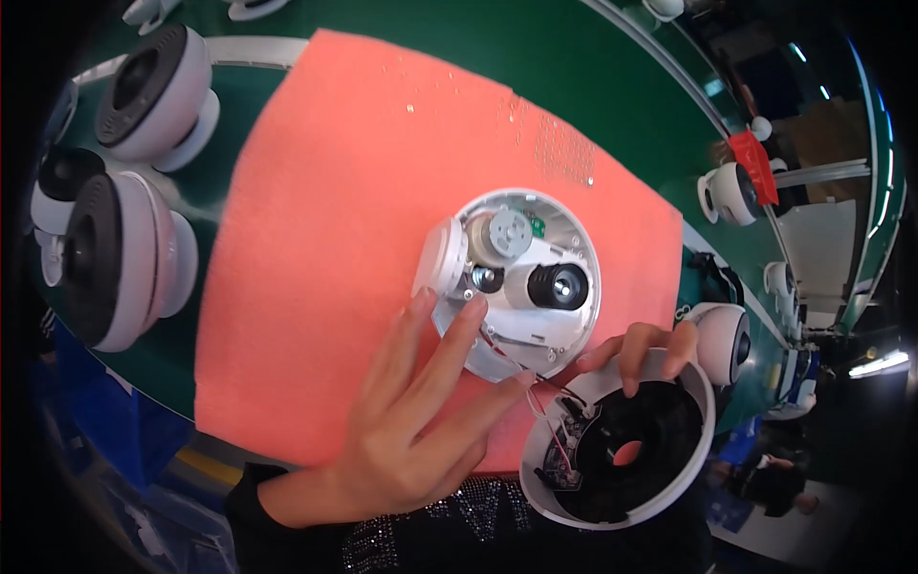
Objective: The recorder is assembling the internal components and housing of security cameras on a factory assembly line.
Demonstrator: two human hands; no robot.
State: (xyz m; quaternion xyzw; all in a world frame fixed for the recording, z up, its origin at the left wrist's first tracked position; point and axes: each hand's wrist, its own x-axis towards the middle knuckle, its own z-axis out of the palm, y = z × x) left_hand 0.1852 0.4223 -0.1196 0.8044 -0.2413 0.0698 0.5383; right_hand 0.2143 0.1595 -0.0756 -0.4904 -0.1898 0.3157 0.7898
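Note:
An opened white round housing (529, 330) lies on the orange mat in front of me. Inside it are a grey motor (510, 231), a black lens barrel (558, 286) and a small green board. My left hand (406, 435) reaches over its near-left edge with fingers spread, the tips at the rim and close to thin red, white and black wires (521, 368). Those wires run to a circuit board (571, 445) in a white and black round cover (703, 407). My right hand (643, 354) grips the rim of this cover, held tilted near the mat's front edge.
Many small screws (564, 151) are scattered on the far part of the orange mat (287, 239). Assembled white and black round units (110, 263) stand on the green table (430, 33) at left; others (732, 194) stand at right. Blue bins (96, 402) are at lower left.

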